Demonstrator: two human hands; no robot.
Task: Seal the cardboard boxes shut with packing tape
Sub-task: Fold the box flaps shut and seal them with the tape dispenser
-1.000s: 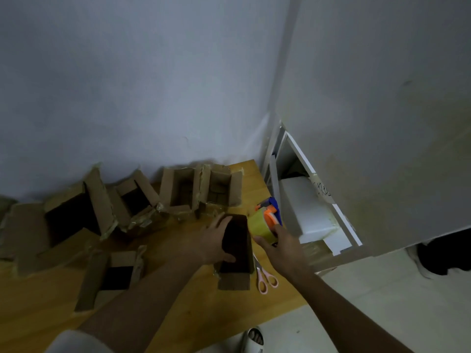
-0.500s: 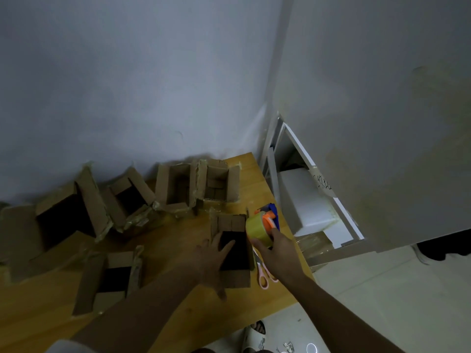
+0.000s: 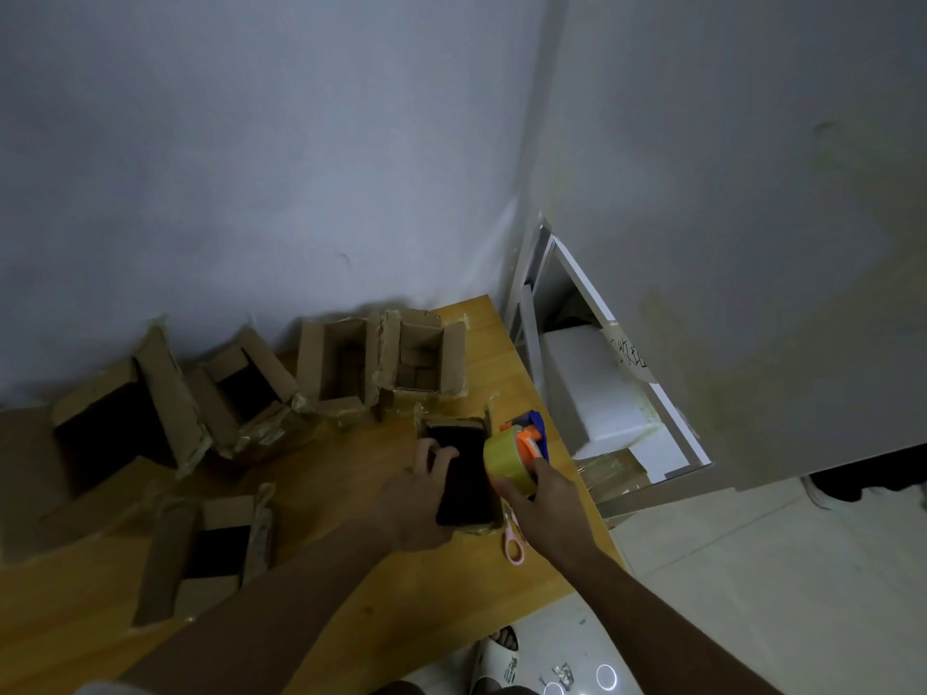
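Observation:
A small open cardboard box [image 3: 464,474] with a dark inside stands near the right edge of the wooden table [image 3: 351,594]. My left hand [image 3: 419,499] grips its left wall, fingers curled over the rim into the opening. My right hand [image 3: 544,499] holds a tape dispenser [image 3: 516,456] with a yellowish roll and orange and blue parts against the box's right side. Several other open cardboard boxes stand along the wall: a large one [image 3: 120,418], one [image 3: 246,393], one [image 3: 336,373] and one [image 3: 426,363]. Another open box [image 3: 210,549] lies nearer me on the left.
Pink-handled scissors [image 3: 512,541] lie on the table just under my right hand. A white shelf unit [image 3: 592,393] with white foam blocks stands right of the table, against the wall corner. A slipper [image 3: 494,664] is on the tiled floor below the table edge.
The view dipped and shifted a little. My left hand moved from the box's left side to hook its fingers over the rim; the box now stands more squarely. The dispenser stayed beside the box.

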